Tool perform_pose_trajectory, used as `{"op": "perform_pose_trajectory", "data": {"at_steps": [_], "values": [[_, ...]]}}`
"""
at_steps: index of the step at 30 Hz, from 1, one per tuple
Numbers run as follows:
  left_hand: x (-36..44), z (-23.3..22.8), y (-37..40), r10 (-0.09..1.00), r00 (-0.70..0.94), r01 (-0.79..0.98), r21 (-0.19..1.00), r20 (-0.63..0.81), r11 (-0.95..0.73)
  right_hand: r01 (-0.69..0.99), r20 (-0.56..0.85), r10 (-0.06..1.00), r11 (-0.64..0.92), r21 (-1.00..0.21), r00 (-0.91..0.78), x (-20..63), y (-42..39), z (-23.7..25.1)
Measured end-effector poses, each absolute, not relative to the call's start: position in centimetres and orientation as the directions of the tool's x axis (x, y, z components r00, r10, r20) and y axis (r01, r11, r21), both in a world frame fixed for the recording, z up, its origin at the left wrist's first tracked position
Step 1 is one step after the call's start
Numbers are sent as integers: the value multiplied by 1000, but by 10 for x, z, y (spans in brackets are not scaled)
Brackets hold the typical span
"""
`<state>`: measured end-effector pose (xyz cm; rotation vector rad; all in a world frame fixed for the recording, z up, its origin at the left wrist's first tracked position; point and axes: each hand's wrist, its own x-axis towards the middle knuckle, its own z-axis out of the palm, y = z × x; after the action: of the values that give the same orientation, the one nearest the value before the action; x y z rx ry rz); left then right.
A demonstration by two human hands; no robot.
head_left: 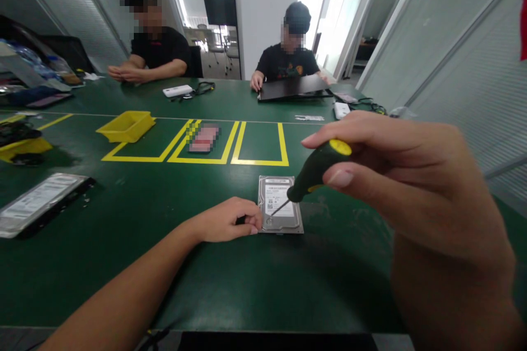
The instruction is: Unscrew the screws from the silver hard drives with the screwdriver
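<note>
Hard drive (278, 196), silver with a white label facing up, is being steadied on the green table (214, 285), straight ahead of the wearer and just short of the yellow tape outlines (260, 163). Its left edge is being touched by the curled fingers of the left hand (230, 219); whether the edge is actually being pinched there cannot be told. Above it, a screwdriver (310, 173) with a dark green and yellow handle is being held at a slant by the right hand (411, 175), the handle being pinched between thumb and fingers. The thin shaft is being pointed down and to the left, at the lower left part of the drive near a round mark; whether the tip is touching cannot be told.

Farther to the left, a larger drive (41, 203) is lying label up, with small bits (85, 200) scattered beside its right end. Beyond, a yellow tray (119, 134) is overlapping the leftmost outline, and a pinkish, pixelated object (203, 138) is lying inside the middle one. Across the table, a dark flat panel (294, 88) is being held by a seated co-worker (286, 63). To the left of that, a white box (178, 91) is lying near dark cables (205, 86).
</note>
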<state>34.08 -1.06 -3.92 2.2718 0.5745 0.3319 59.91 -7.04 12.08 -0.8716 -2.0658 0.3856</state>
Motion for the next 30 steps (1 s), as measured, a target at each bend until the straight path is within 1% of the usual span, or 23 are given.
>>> {"op": "perform_pose_trajectory", "data": {"at_steps": [3, 7, 10, 15, 21, 30], "values": [[340, -39, -10, 497, 866, 310, 729, 47, -610, 427, 549, 666, 746, -512, -506, 595, -68, 121], [340, -39, -9, 498, 866, 315, 725, 44, -613, 403, 446, 662, 734, -546, -602, 589, -59, 113], [340, -40, -9, 496, 867, 317, 722, 41, -615, 417, 379, 667, 718, -557, -641, 585, -53, 105], [340, -41, -9, 519, 855, 341, 732, 21, -590, 438, 316, 668, 706, -556, -674, 577, -44, 90], [339, -40, -9, 528, 849, 366, 701, 17, -612, 415, 302, 645, 714, -564, -701, 568, -39, 82], [339, -40, -9, 527, 850, 362, 710, 15, -603, 428, 294, 655, 707, -563, -696, 567, -38, 79]]}}
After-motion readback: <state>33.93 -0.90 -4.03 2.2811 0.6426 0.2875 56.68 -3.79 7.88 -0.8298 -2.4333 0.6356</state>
